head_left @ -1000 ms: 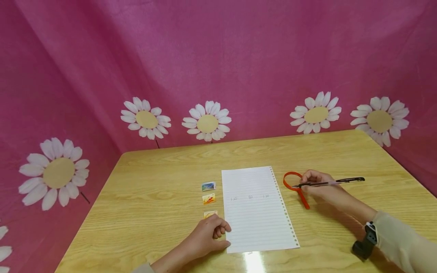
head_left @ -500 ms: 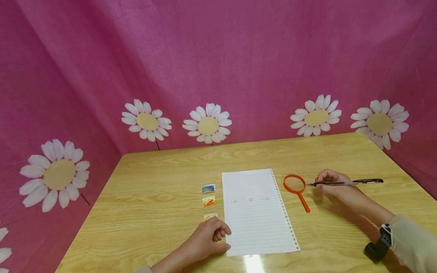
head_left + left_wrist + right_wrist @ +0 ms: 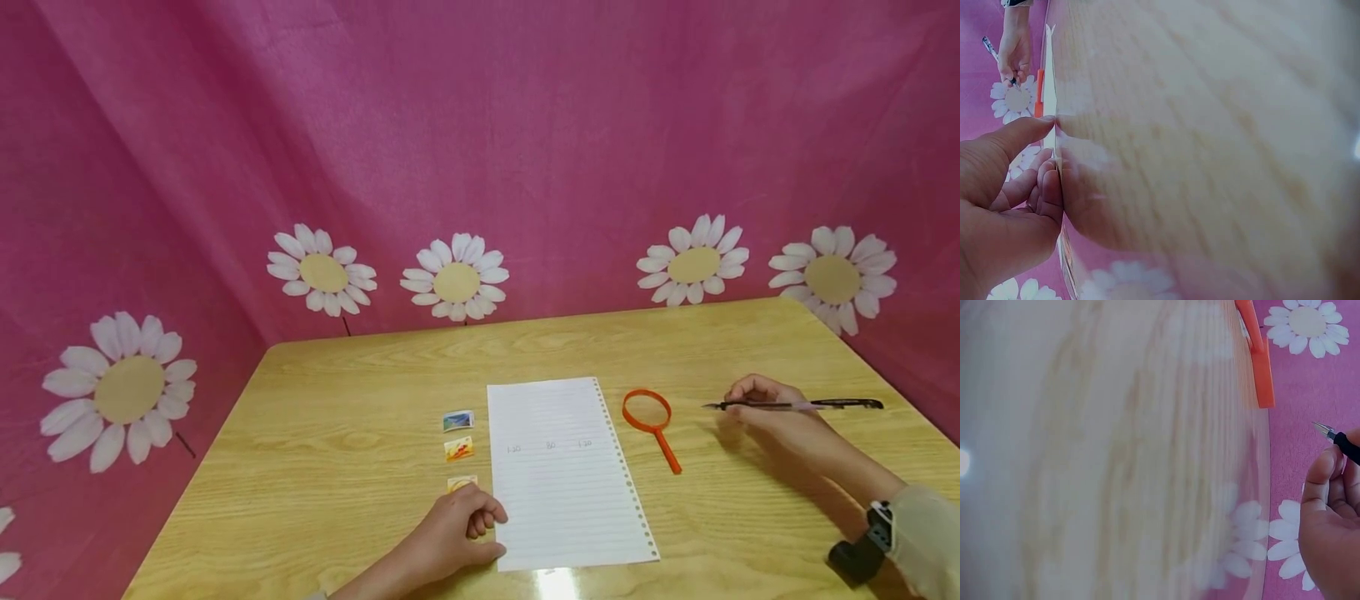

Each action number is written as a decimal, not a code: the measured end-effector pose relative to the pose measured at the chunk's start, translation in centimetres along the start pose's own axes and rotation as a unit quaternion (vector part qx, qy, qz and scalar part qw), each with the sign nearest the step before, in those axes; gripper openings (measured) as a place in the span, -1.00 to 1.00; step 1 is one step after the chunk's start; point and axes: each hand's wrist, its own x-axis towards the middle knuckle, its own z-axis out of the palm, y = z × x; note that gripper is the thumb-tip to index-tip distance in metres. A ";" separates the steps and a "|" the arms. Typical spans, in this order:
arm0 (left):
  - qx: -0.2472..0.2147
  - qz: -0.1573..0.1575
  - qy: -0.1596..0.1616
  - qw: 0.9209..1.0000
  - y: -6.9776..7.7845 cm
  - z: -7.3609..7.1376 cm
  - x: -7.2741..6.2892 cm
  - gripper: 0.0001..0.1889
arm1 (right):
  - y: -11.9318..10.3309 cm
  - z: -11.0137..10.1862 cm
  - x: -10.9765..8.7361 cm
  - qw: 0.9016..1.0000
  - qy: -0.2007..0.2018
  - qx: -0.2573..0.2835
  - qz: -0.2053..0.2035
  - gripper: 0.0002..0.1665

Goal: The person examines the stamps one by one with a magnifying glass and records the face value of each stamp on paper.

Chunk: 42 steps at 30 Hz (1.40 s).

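Toward the right of the table, my right hand (image 3: 772,417) pinches a gel pen (image 3: 806,405) between thumb and fingers. The pen's metal tip points left and, in the right wrist view, stands off the tabletop. My left hand (image 3: 453,529) rests at the lower left edge of a lined sheet of paper (image 3: 570,508), its thumb and loosely bent fingers touching that edge. Three handwritten numbers run across the sheet. A red magnifying glass (image 3: 662,443) lies between the paper and my right hand, handle toward me.
Left of the paper, small stamp-like pictures form a column: a blue-green one (image 3: 458,420), an orange one (image 3: 459,449) and a yellow one (image 3: 461,483) partly behind my left hand. A pink daisy curtain (image 3: 570,167) hangs behind the wooden table (image 3: 337,433).
My right hand has moved right with the pen, away from the magnifying glass, which now lies fully uncovered. The left hand keeps its place on the paper.
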 end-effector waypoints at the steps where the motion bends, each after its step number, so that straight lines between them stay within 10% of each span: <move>1: 0.000 0.001 0.001 1.000 0.0 0.0 0.0 -0.77 | 0.0 0.0 0.0 1.000 0.002 -0.009 0.002 -0.73; 23: -0.036 0.002 -0.014 0.999 -0.5 0.3 -0.5 -0.77 | -0.3 0.3 0.0 0.976 0.047 -0.198 0.076 -0.73; 35: -0.031 -0.004 -0.013 0.999 -0.3 0.1 -0.2 -0.77 | -0.5 -0.1 0.4 0.987 0.062 -0.129 0.069 -0.84; 42: -0.029 0.001 -0.008 1.000 -0.3 0.0 -0.1 -0.77 | -0.1 -0.7 0.5 0.992 0.047 -0.119 -0.007 -0.64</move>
